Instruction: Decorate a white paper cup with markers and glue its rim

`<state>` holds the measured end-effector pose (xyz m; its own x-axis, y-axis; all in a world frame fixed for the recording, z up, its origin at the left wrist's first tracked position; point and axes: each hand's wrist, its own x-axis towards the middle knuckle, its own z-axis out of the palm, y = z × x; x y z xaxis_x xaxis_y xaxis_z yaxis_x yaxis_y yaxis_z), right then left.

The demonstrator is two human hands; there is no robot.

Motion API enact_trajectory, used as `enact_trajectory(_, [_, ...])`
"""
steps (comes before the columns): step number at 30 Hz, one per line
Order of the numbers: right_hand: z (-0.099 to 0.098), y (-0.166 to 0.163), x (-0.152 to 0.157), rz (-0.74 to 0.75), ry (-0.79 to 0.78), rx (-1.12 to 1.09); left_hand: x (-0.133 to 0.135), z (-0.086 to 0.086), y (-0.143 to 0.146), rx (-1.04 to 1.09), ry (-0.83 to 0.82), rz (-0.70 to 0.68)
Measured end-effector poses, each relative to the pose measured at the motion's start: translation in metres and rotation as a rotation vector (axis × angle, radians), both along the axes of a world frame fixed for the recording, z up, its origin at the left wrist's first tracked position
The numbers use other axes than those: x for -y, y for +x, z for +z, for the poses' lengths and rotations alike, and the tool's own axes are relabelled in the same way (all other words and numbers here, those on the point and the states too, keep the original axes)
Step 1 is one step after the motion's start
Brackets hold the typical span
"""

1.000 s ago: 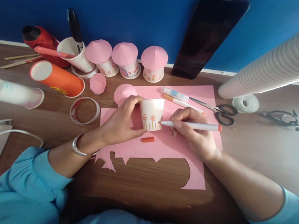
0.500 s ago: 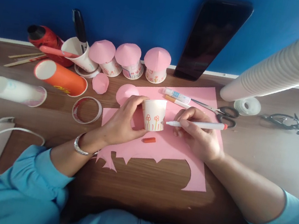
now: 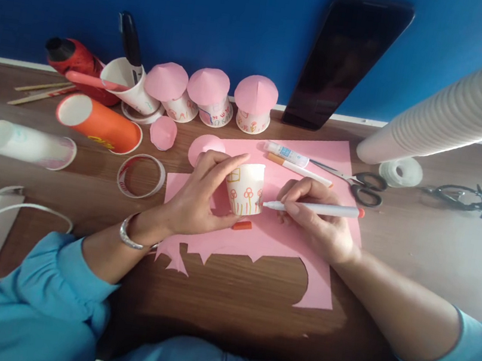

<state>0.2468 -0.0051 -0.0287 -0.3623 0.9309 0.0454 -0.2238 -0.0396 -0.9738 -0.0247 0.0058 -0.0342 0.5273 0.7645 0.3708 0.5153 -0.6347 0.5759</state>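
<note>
A white paper cup (image 3: pixel 247 184) with red flowers and a yellow window drawn on its side is gripped by my left hand (image 3: pixel 202 196), thumb under the base and fingers by the rim. My right hand (image 3: pixel 319 219) pinches a white felt-tip pen (image 3: pixel 325 209) with a red end. The pen's tip is right beside the cup's lower right side; whether it touches, I cannot tell. An orange-red pen cap (image 3: pixel 242 225) lies below the cup on the cut pink paper (image 3: pixel 287 235). Behind my left hand rests a pink paper cone (image 3: pixel 205 146).
Three decorated cups with pink cone roofs (image 3: pixel 256 95) stand along the blue wall. A glue stick (image 3: pixel 286 153), another marker (image 3: pixel 299 170) and scissors (image 3: pixel 364 187) lie right of centre. A phone (image 3: pixel 346 63) leans behind; a tall cup stack (image 3: pixel 456 104) rises at right. Tape rolls (image 3: pixel 141 176) are nearby.
The cup has been turned in my left hand, so the yellow window now shows and the flowers sit further round. My right hand and the pen have shifted slightly left and down.
</note>
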Motion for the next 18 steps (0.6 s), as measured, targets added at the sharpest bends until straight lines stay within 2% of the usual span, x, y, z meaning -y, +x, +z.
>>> enact_trajectory(6, [0.0031,0.0005,-0.0008,0.02,0.084,0.081,-0.0002,0.0015,0.0015,0.006,0.043,-0.006])
enact_trajectory(18, [0.0019,0.0002,-0.0012,0.01,0.093,0.128,0.0,0.0003,0.0009,-0.017,0.055,-0.008])
